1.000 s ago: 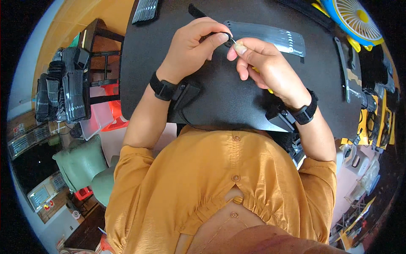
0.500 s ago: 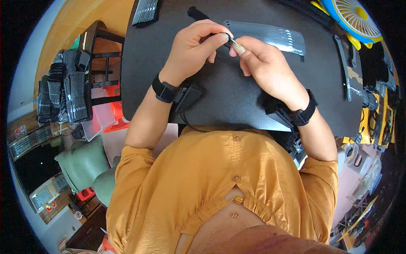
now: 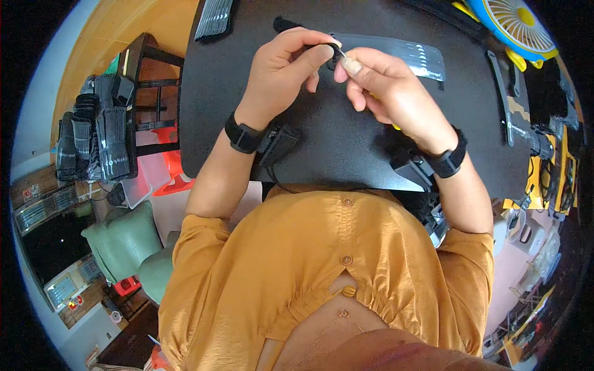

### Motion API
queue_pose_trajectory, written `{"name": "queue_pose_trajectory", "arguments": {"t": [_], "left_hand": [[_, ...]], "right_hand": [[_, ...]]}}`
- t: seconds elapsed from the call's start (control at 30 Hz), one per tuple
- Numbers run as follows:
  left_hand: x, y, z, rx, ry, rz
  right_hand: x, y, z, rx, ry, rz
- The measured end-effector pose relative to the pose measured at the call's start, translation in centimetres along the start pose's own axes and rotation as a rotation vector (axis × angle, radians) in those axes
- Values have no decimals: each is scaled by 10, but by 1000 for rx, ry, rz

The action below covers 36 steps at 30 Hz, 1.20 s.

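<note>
My left hand point(image 3: 286, 65) pinches a black fabric strap point(image 3: 288, 25), whose loose end pokes out behind the knuckles. Facing it, my right hand point(image 3: 390, 83) is closed on a thin tool with a shiny metal tip point(image 3: 343, 54). The tip meets the black strap's looped edge between both hands. A bit of yellow point(image 3: 396, 127) shows below the right palm, perhaps the tool's handle; its kind cannot be made out. Behind the fingers lies a glossy clear-and-black plastic strip point(image 3: 427, 59), flat on the dark table point(image 3: 334, 142).
A blue and yellow fan point(image 3: 516, 28) stands at the far right. Packaged strips point(image 3: 213, 18) lie at the far left edge. Long black strips point(image 3: 500, 93) rest along the right side. Bundled black straps point(image 3: 111, 133) are stacked on a chair to the left, near a green seat point(image 3: 120, 235).
My right hand has turned slightly and its lower fingers have loosened, so the yellow bit now shows. My left hand stays nearly in place, still pinching the strap.
</note>
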State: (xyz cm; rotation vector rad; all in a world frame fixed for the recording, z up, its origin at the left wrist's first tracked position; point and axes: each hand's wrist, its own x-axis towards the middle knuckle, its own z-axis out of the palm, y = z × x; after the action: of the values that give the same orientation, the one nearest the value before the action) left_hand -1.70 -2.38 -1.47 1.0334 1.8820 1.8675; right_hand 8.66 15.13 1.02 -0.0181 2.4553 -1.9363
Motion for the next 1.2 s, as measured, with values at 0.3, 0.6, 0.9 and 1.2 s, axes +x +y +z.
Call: {"name": "queue_pose_trajectory", "arguments": {"t": [0.3,0.6,0.9,1.2], "left_hand": [[2,-1,0,-217,2,25],[4,9,9,-212,102,86],[-3,21,16,444,215,108],[-2,-6,23,318,188,138]], "right_hand": [[-5,-7,2,471,-26,151],[-3,-5,5,504,95,73],[3,10,21,131,347,-185],[1,3,25,370,246,79]]}}
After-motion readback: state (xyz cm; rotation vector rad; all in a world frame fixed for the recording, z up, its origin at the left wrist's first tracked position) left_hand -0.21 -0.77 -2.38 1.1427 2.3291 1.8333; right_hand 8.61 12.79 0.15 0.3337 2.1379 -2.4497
